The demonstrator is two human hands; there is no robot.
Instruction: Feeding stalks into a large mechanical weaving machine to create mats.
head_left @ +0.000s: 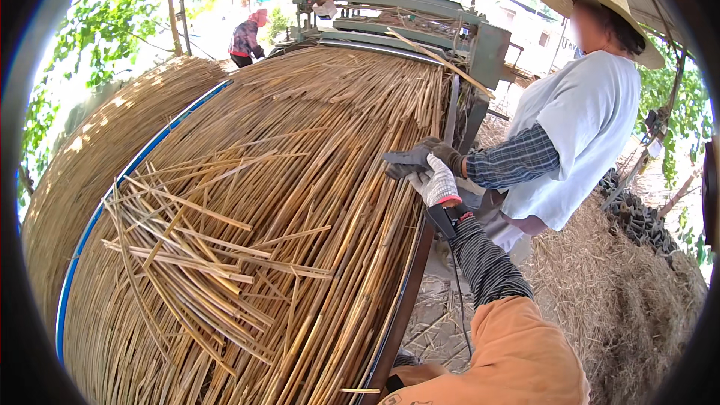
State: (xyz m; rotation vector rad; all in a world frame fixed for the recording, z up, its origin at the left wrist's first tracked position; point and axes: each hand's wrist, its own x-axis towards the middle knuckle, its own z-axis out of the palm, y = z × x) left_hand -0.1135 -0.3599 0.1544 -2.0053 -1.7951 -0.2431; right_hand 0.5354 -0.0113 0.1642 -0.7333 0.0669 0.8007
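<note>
My right hand (437, 183), in a white knit glove with a red cuff, is at the right edge of a broad bed of dry reed stalks (337, 202). A dark wristband and a striped sleeve cover the forearm behind it. Right against it is the dark-gloved hand (450, 156) of a co-worker in a plaid sleeve. Grey glove fingers (407, 162) overlap there above the stalks, and I cannot tell whose they are. Whatever my fingers hold, if anything, is hidden. My left hand is out of view. Loose, crossed stalks (202, 255) lie on top at the left.
A green machine frame (397, 19) spans the far end of the bed. A blue strip (101, 210) curves along the left, beside more reeds (112, 127). At the right stands the co-worker (581, 127) in a straw hat. Another person (246, 39) bends at the back left.
</note>
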